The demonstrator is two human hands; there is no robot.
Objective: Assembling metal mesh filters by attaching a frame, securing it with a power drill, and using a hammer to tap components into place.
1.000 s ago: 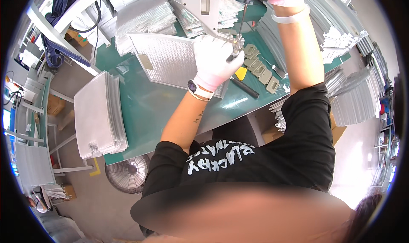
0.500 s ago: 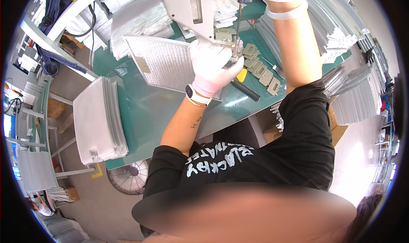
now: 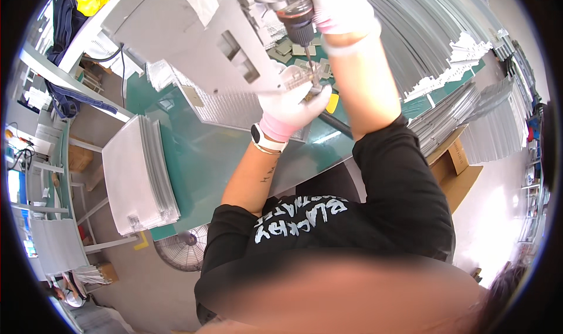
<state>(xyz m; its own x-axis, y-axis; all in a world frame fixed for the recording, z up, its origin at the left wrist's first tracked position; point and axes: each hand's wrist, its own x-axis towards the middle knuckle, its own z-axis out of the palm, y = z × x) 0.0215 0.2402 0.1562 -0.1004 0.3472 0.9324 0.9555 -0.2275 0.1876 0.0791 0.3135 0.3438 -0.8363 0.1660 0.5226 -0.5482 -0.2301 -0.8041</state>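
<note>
At the top, my right hand [image 3: 346,9], in a white glove, is closed round a power drill [image 3: 295,12] with a black chuck. Its long thin bit [image 3: 309,54] points down at a small, partly clear block [image 3: 309,78]. My left hand [image 3: 288,106], also gloved, pinches that block between thumb and fingers, just beside the bit tip. Blur hides whether the bit touches it. A large grey-white slotted housing [image 3: 199,38] slants over the left fingertips and covers part of them; its support is not visible. A ribbed silvery panel [image 3: 226,108] lies beneath the left hand.
Beige plastic plates [image 3: 282,50] lie behind the block on the green tabletop [image 3: 205,158]. A yellow piece [image 3: 332,104] and a black bar [image 3: 335,124] are near my left hand. White panels [image 3: 138,173] are stacked left; grey strips [image 3: 410,35] are piled right. A fan [image 3: 185,249] stands below.
My right hand and the drill have moved left and further into view. The grey-white housing now appears larger and further left, covering more of the table. My left hand keeps its pinch.
</note>
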